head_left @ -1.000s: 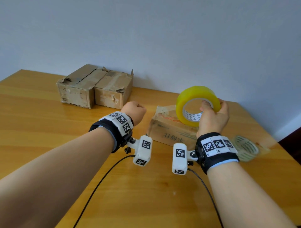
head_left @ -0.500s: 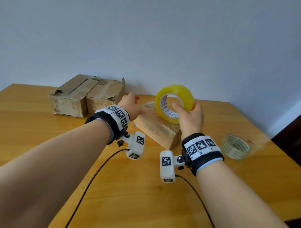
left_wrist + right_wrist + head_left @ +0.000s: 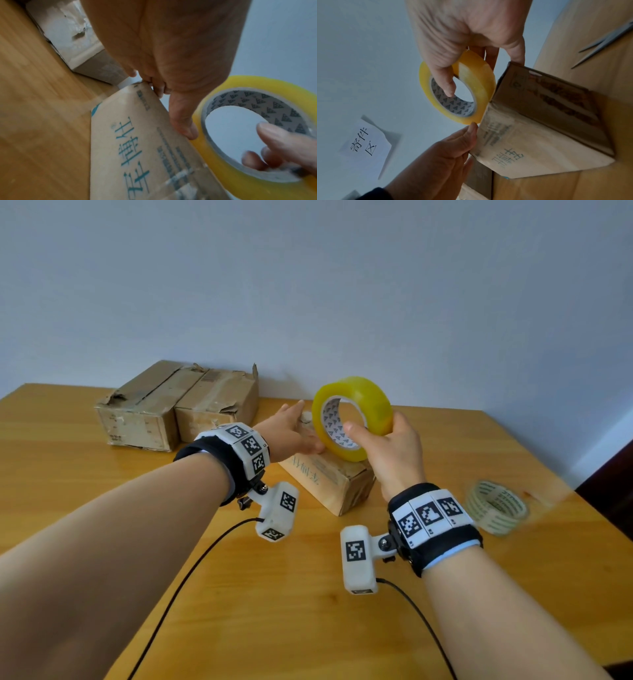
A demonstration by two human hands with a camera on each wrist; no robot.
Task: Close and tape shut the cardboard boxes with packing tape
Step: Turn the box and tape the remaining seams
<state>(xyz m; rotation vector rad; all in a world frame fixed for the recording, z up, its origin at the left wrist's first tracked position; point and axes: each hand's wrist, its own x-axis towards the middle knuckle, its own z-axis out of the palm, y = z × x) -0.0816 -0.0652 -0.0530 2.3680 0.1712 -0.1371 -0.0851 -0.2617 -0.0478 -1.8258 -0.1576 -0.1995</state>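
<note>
Right hand grips tape roll; left hand flat on box.

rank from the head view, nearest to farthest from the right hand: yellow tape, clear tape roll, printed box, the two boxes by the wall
1. Yellow tape: gripped by the right hand.
2. Printed box: just below and left of that hand.
3. Clear tape roll: on the table to the right.
4. Two boxes by the wall: far left, at the back.

place: parcel-packing corner | cues: wooden table; worn cardboard boxes; tape rolls; handwritten wall sign
</note>
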